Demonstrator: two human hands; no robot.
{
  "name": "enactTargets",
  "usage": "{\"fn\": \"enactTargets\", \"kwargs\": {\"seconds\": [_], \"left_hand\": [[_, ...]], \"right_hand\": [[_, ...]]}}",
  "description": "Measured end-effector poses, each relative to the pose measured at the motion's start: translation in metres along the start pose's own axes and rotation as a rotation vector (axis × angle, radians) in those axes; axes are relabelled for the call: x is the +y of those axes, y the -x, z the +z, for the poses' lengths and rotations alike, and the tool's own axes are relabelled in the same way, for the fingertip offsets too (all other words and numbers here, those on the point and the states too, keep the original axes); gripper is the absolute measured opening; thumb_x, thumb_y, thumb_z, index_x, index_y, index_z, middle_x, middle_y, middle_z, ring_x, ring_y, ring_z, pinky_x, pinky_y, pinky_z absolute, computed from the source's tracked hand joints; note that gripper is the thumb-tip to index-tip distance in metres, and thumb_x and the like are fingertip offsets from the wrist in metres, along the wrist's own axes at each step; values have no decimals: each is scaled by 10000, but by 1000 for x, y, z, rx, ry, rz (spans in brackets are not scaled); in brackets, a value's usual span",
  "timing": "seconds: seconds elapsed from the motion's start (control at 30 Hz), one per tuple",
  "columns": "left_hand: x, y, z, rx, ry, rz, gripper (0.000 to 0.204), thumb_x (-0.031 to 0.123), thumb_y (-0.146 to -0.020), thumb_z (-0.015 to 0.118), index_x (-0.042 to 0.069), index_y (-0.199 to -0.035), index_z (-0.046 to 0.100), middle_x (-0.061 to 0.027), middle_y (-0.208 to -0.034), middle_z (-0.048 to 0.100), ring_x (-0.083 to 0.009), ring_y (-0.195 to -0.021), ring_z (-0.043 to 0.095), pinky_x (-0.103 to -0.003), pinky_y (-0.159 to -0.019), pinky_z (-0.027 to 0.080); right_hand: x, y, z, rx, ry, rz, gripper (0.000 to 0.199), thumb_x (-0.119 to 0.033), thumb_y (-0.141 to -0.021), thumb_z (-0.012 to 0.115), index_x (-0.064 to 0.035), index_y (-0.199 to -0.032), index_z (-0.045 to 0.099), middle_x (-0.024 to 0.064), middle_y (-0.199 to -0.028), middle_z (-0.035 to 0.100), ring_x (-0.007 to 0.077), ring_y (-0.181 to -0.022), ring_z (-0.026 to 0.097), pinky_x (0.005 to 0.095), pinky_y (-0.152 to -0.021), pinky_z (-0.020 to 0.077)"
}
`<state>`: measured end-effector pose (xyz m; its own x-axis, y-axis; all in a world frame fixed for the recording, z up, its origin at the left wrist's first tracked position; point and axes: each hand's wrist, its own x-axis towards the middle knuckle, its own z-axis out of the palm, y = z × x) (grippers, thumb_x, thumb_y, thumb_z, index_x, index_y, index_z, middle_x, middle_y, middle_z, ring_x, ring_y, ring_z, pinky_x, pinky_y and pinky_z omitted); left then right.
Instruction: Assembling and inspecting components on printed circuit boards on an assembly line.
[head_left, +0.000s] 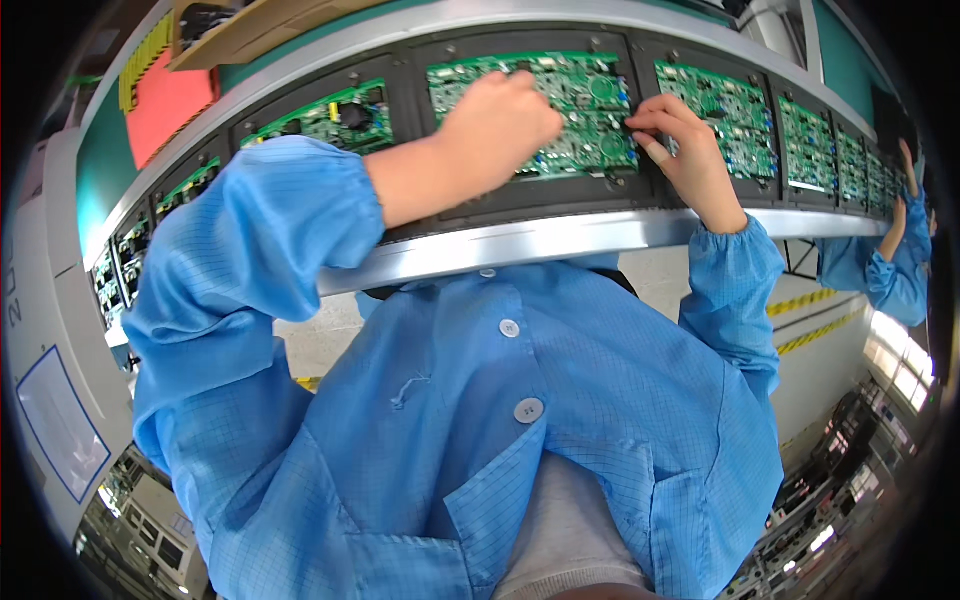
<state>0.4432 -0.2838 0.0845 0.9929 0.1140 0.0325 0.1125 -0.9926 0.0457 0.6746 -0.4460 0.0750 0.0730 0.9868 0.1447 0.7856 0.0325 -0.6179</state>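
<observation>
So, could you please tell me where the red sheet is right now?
In the head view, the red sheet is at upper left, beyond the left sleeve, beside the yellow-and-black strips.

Arms extended, fingers bent

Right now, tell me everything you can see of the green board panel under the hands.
The green board panel is roughly rectangular, wider than deep, and densely packed with small silvery and pale components, with some blue ones near its right edge. It looks like rigid circuit board, lying flat in a black frame. The left hand, fingers curled, covers much of its middle; the right hand's thumb and index finger are at its right edge. Actual fingertip contact is unclear in both cases.
</observation>
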Motion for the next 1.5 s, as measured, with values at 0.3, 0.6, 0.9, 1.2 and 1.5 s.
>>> {"fn": "enactTargets", "kwargs": {"seconds": [0.3,0.6,0.9,1.2,1.5], "left_hand": [[-57,94,-73,402,-45,-78,112,161,-795,706,165,-903,734,20,-847,663,-193,-928,637,-350,-792,503],[-310,301,-51,723,-33,-871,164,82,-907,637,77,-1035,739,-109,-991,716,-312,-961,677,-443,-856,555],[-451,353,-25,1005,-131,-999,266,14,-899,584,71,-1120,720,-165,-1117,696,-376,-1057,664,-461,-932,533],[-449,334,-8,1331,83,-965,258,29,-848,616,48,-1077,732,-169,-1081,725,-378,-1047,650,-465,-918,520],[-441,343,-4,1292,79,-1070,231,10,-858,618,66,-1047,738,-145,-1059,717,-363,-1034,653,-462,-899,523]], "right_hand": [[-36,-11,-24,-18,76,-9,174,75,-868,685,23,-1035,689,151,-1057,658,319,-987,672,344,-876,524],[-157,-114,2,-128,-47,-241,174,71,-861,688,18,-1025,712,146,-999,685,285,-899,673,348,-817,530],[-337,-333,210,-301,-241,-670,221,-46,-894,711,-26,-1113,717,115,-971,684,233,-898,667,353,-812,520],[-377,-504,370,166,15,-562,359,-56,-838,710,-2,-1192,682,202,-1209,591,401,-1048,657,464,-924,547],[-378,-528,394,92,126,-620,251,-16,-843,695,24,-1090,669,210,-1150,616,394,-1012,670,476,-867,564]]}}
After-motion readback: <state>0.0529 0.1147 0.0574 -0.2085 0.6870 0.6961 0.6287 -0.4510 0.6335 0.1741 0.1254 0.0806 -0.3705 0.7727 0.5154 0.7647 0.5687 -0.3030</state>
